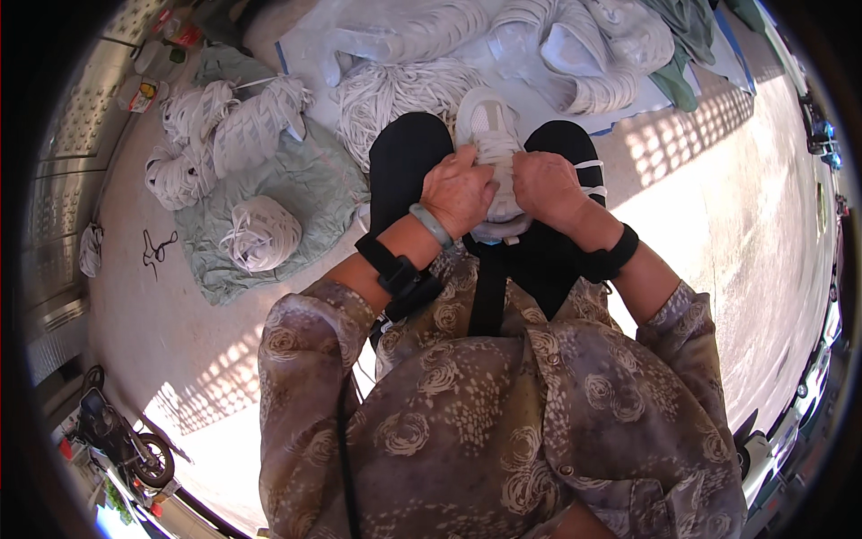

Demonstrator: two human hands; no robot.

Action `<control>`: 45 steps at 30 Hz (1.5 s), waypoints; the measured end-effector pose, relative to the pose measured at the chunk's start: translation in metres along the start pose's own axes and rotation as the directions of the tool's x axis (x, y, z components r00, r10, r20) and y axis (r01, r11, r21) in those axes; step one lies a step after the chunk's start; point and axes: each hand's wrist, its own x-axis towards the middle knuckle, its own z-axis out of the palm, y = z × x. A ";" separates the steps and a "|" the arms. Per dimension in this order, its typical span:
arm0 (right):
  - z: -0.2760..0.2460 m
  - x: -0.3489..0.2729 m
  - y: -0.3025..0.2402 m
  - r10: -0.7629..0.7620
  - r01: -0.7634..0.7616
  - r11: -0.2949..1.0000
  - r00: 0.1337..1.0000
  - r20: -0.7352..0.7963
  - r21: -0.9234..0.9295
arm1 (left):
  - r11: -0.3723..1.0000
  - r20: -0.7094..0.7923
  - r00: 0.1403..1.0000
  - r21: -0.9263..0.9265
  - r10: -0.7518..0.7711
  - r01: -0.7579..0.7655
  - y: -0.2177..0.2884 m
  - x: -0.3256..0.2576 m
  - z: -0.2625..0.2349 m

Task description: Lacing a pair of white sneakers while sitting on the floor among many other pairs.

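Note:
A white and pale grey sneaker upper [493,121] rests between my knees, toe pointing away from me and heel toward my body. White laces cross over its tongue; whether a sole is under it is hidden. My left hand [456,190] is closed at the left edge of the lacing, thumb and fingers pinching there. On the opposite side my right hand [546,187] has its fingers bent in at the eyelets, closed on the lace. A loose length of white shoelace [593,190] loops out beyond that hand, over my right knee. The exact fingertips are partly hidden.
A heap of white laces [400,94] lies past my knees on a pale sheet, with rows of stacked shoe uppers [404,36] behind. To the left, a green cloth [305,216] bears bundled uppers [260,126] and a single rolled bundle [260,234]. A motorcycle [126,440] stands at lower left.

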 end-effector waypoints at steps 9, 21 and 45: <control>0.000 -0.001 -0.007 0.061 -0.056 0.994 0.997 -0.053 0.089 | 0.999 -0.034 0.999 -0.044 0.012 -0.013 -0.003 0.000 0.002; -0.003 0.019 0.019 -0.287 0.283 0.956 0.957 0.041 0.081 | 0.998 0.015 0.999 -0.060 -0.032 0.033 -0.003 0.001 0.001; 0.005 0.009 0.013 -0.172 0.187 0.963 0.981 -0.089 0.193 | 0.993 0.055 0.992 -0.041 -0.109 0.112 0.002 0.002 0.005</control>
